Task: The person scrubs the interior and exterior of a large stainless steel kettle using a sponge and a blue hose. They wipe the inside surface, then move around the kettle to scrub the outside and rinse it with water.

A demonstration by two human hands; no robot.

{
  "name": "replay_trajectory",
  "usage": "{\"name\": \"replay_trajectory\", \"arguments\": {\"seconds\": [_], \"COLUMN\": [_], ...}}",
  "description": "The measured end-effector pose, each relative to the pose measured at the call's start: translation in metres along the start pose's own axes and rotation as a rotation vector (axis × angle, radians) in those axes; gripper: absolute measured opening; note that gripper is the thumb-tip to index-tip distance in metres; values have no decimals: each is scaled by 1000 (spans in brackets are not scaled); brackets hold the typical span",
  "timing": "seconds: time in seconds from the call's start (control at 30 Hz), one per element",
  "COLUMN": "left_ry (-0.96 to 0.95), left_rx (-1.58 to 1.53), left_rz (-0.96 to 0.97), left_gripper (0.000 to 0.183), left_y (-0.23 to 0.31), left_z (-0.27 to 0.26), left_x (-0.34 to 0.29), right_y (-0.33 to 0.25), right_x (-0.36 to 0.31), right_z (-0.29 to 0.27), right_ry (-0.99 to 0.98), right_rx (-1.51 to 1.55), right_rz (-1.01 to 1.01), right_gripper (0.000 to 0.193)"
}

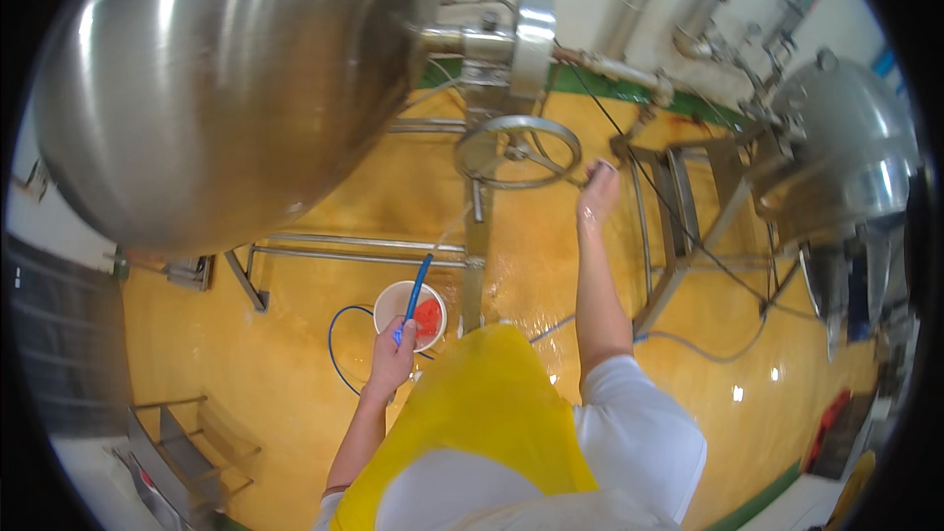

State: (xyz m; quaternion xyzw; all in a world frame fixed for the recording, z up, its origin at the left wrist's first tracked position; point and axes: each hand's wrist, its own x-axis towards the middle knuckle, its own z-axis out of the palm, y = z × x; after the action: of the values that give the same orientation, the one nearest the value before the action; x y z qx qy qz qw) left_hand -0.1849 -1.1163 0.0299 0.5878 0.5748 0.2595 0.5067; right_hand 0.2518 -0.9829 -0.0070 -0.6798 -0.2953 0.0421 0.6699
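My left hand (393, 356) is closed around a blue hose (419, 287), its end pointing up and away from me. A thin stream of water leaves the hose toward the steel post under the handwheel (519, 151). Below the hose stands a white bucket (383, 307) with something red (427, 317) inside. Stretched forward, my right hand (599, 193) is closed just right of the handwheel's rim. Something small and dark shows at its fingers, too unclear to name. A large rounded steel vessel (226, 88) on a frame fills the upper left, joined by a shaft to the handwheel's stand.
A second, smaller steel vessel (836, 143) sits on a metal stand (678, 206) at the right. Pipes (639, 0) run along the back wall. Hose loops (339, 359) and a dark cable lie across the wet yellow floor (265, 364). A low metal rack (187, 442) is at lower left.
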Motion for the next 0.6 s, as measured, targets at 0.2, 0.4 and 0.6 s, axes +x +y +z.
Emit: {"name": "replay_trajectory", "arguments": {"seconds": [0.2, 0.4, 0.6], "left_ry": [178, 303, 527], "left_rx": [-178, -139, -187], "left_rz": [-2, 298, 568], "left_gripper": [49, 45, 46], "left_y": [3, -15, 65], "left_z": [6, -3, -57], "left_x": [-9, -16, -31], "right_y": [-76, -83, -101], "right_x": [-124, -243, -247], "right_z": [25, 49, 55], "right_ry": [-733, -1133, -1285], "right_rx": [376, 220, 51], "right_rz": [70, 140, -40], "right_gripper": [17, 19, 25]}}
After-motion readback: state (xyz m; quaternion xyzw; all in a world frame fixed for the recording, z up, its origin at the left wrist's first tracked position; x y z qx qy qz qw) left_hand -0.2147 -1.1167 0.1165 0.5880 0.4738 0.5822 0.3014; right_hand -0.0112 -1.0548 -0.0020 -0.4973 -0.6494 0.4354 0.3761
